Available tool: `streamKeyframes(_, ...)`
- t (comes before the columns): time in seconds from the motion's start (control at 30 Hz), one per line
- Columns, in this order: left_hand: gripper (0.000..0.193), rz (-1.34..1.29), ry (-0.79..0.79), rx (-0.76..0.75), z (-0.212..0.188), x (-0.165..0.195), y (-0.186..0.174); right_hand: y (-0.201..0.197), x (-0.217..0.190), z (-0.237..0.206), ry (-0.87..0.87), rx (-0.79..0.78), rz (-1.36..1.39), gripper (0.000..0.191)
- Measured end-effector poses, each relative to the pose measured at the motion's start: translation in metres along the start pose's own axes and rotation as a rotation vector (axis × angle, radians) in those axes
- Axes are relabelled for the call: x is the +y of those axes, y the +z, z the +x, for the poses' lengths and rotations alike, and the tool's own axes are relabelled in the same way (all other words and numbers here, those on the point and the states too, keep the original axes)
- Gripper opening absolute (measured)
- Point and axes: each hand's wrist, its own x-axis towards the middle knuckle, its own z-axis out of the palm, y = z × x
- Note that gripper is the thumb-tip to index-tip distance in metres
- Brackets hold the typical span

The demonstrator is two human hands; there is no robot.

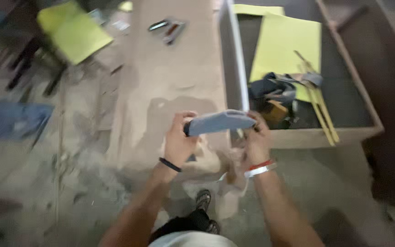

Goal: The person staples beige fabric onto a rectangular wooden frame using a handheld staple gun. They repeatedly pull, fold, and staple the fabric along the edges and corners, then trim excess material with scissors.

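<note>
My left hand (179,139) and my right hand (257,139) each grip one end of a grey-blue, flat, curved piece (218,122), held level in front of me. It looks like a sheet of sandpaper or cloth; the blur hides which. The piece hangs over the near end of a long pale wooden board (174,73). A black band circles my left wrist, and red and white bands circle my right. My sandalled foot (203,201) shows below on the dusty floor.
A shallow wooden box (362,123) at the right holds yellow-green sheets (284,45), a dark tool bundle (270,93) and wooden sticks (321,110). A white-edged panel (237,55) stands along its left side. Small tools (168,28) lie on the board's far end. Another yellow-green sheet (72,29) lies at the upper left.
</note>
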Motion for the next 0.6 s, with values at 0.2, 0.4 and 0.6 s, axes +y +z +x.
streamKeyframes(0.2,0.028,0.511,0.205,0.104,-0.036,-0.041,-0.199,0.095,-0.056,-0.008,0.056,-0.263,-0.165,0.012)
streamKeyframes(0.4,0.013,-0.076,-0.182,0.247,-0.041,-0.138,-0.377,0.236,-0.074,-0.014,0.229,-0.361,-0.579,0.033)
streamKeyframes(0.6,0.018,-0.438,-0.214,0.555,0.019,-0.189,-0.487,0.421,-0.034,-0.032,0.526,-0.622,-0.069,0.023)
